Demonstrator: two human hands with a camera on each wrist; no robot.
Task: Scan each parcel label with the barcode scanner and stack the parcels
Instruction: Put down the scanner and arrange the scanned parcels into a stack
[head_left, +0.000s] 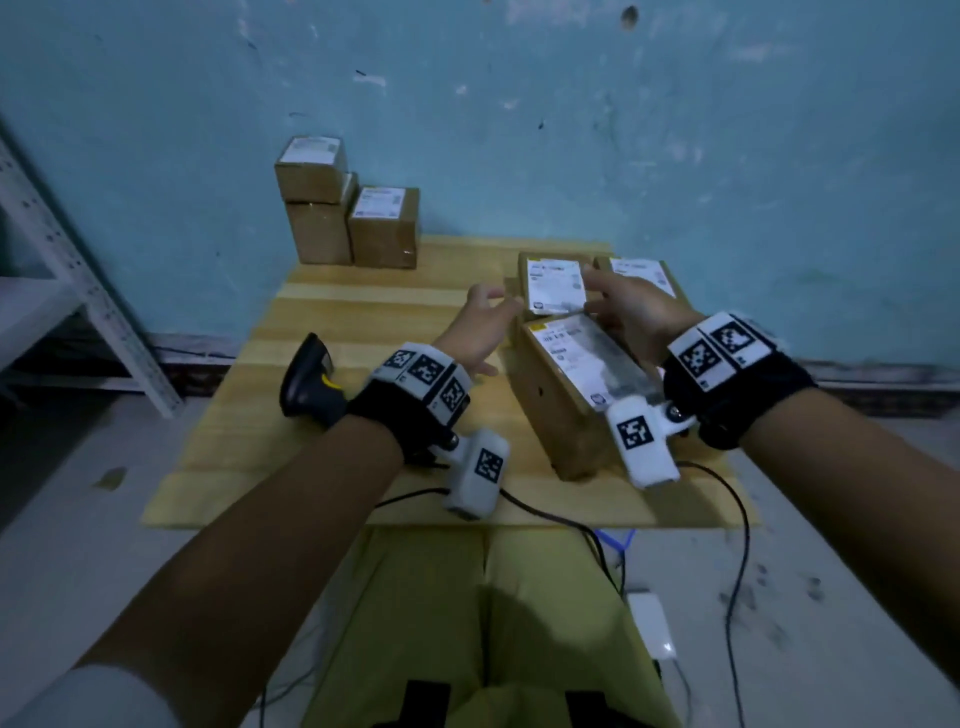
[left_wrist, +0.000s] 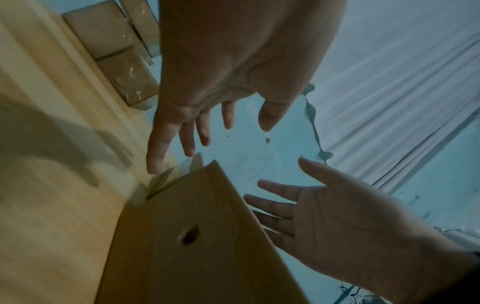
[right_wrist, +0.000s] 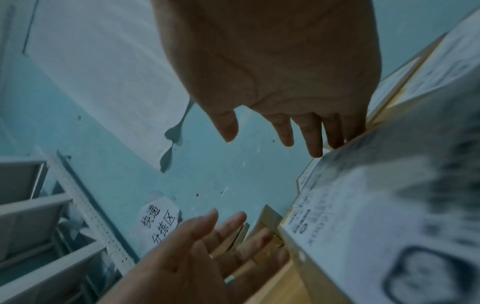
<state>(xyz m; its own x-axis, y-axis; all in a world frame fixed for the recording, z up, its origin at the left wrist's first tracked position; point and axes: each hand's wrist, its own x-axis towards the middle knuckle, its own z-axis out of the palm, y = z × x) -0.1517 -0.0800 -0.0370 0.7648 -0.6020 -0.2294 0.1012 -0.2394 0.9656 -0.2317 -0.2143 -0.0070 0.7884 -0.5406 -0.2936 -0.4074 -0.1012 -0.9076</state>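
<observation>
Parcels: three cardboard parcels with white labels lie on the right side of the wooden tabletop, and both hands reach toward the middle one. The left hand comes in on its left side, grip wide, fingers spread and holding nothing. The right hand comes in on its right side, grip likewise wide and empty; the right wrist view shows its fingertips at the edge of a label, though contact cannot be confirmed. The nearest parcel, the largest, lies just below both grips, and a third parcel sits beyond the right hand. The barcode scanner rests on the tabletop behind the left wrist, in neither grip. Well beyond the left grip, at the far edge, stands a stack of three parcels, two piled and one beside. Judged from this layout, three parcels appear done and three remain to be stacked; whether the reached-for parcel is already scanned cannot be told.
</observation>
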